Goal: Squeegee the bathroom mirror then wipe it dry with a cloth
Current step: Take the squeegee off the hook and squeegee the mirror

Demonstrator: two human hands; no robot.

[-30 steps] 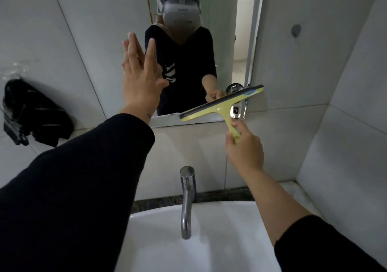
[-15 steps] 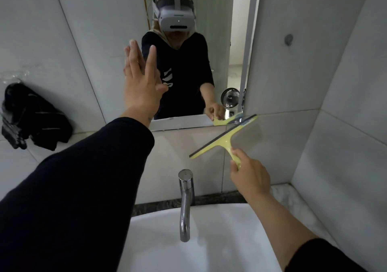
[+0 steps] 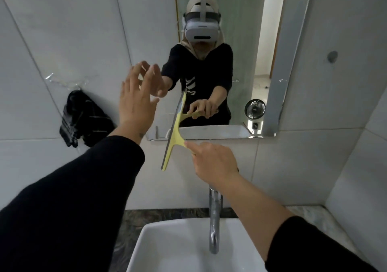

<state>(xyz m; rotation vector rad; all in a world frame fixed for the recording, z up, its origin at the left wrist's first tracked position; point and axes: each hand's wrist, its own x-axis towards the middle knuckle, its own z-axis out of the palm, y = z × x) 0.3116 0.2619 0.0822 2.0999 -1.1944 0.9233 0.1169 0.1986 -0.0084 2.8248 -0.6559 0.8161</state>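
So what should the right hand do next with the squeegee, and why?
Probably lift the squeegee and press its blade to the mirror. The right hand holds it near-vertical across the mirror's bottom edge; the left hand hovers open.

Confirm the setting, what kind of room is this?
Most likely a small bathroom: a wall mirror on pale tiled walls, above a white basin with a chrome tap.

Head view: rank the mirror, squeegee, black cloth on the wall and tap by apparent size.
1. mirror, clearly largest.
2. squeegee and tap: similar in length, and the tap sits nearer the camera, so I won't rank them.
3. black cloth, apparently shortest.
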